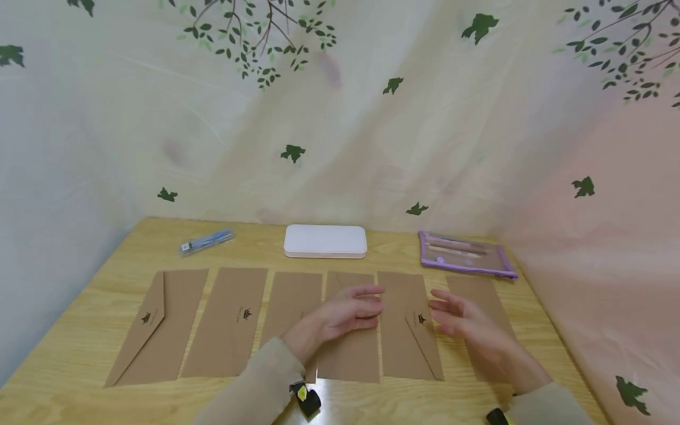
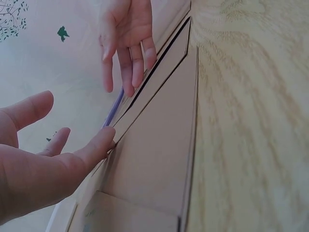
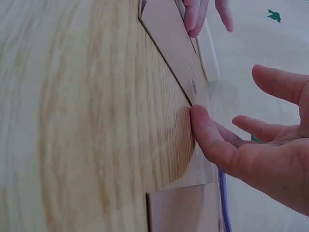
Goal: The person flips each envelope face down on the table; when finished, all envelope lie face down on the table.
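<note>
Several brown paper envelopes lie in a row across the wooden table. Between my two hands is an envelope (image 1: 401,295) with a crown print and a flap edge at its lower right. My left hand (image 1: 347,313) is over the neighbouring envelope (image 1: 350,360), its fingers loosely extended toward the middle envelope's left edge. On the other side, my right hand (image 1: 470,324) has its fingers beside the right edge, partly over the rightmost envelope (image 1: 480,292). In the right wrist view a fingertip (image 3: 200,116) meets the envelope's corner; firm contact cannot be told. Neither hand grips anything.
Behind the row lie a blue pen pack (image 1: 207,242), a white flat case (image 1: 325,241) and a clear purple-edged pouch (image 1: 467,255) with pens inside. More envelopes (image 1: 177,330) lie to the left. A leaf-patterned cloth (image 1: 340,118) hangs behind the table.
</note>
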`<state>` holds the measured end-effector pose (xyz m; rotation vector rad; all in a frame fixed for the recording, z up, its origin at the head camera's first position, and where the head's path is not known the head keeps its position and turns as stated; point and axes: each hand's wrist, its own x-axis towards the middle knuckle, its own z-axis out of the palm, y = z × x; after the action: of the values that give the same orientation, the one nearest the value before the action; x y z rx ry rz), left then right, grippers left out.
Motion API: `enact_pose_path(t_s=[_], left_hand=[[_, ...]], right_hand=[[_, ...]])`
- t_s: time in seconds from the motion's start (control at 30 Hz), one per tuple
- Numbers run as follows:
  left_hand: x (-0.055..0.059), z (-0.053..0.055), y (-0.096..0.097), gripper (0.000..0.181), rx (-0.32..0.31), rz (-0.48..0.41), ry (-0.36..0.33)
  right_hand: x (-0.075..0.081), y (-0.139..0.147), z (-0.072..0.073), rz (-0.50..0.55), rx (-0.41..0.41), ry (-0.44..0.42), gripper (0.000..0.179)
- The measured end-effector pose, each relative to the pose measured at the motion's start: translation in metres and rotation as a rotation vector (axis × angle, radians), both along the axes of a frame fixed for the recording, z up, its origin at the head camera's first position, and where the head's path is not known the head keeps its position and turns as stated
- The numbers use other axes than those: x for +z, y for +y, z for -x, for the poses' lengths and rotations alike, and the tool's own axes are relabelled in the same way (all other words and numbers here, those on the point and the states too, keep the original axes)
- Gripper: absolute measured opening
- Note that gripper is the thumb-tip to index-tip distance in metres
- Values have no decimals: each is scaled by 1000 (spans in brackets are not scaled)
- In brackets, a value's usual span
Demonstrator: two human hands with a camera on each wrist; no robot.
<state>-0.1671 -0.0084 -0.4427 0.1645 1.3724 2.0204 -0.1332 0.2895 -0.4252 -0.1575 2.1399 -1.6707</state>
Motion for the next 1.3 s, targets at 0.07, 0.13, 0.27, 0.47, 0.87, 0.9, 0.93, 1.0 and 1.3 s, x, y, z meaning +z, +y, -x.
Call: enact_pose_path(t_s=[0.07, 0.13, 0.27, 0.47, 0.87, 0.9, 0.93, 1.0, 1.3], left_hand=[[-1, 0, 1, 54, -3, 0, -2], [-1, -1, 1, 54, -5, -1, -4], [-2, 0, 2, 54, -13, -12, -21], [-3, 2, 3, 55, -13, -42, -36], [-3, 0, 3, 53, 21, -37, -67], [-3, 0, 2, 53, 21, -38, -66], [-3, 0, 2, 53, 20, -39, -66], [-3, 1, 2, 54, 19, -40, -64], [-1, 0, 7, 53, 38, -27, -68]], right_hand=[[0, 0, 0, 8, -4, -3, 75], [0, 0, 0, 13, -7, -8, 75], [-1, 1, 2, 27, -3, -15, 75], [0, 4, 2, 47, 1, -13, 75], [-4, 5, 4, 73, 34, -20, 74], [-4, 5, 4, 72, 32, -21, 74], [-5, 5, 4, 70, 30, -22, 74], [-5, 4, 5, 69, 29, -23, 74], [-5, 6, 5, 72, 32, -34, 74]])
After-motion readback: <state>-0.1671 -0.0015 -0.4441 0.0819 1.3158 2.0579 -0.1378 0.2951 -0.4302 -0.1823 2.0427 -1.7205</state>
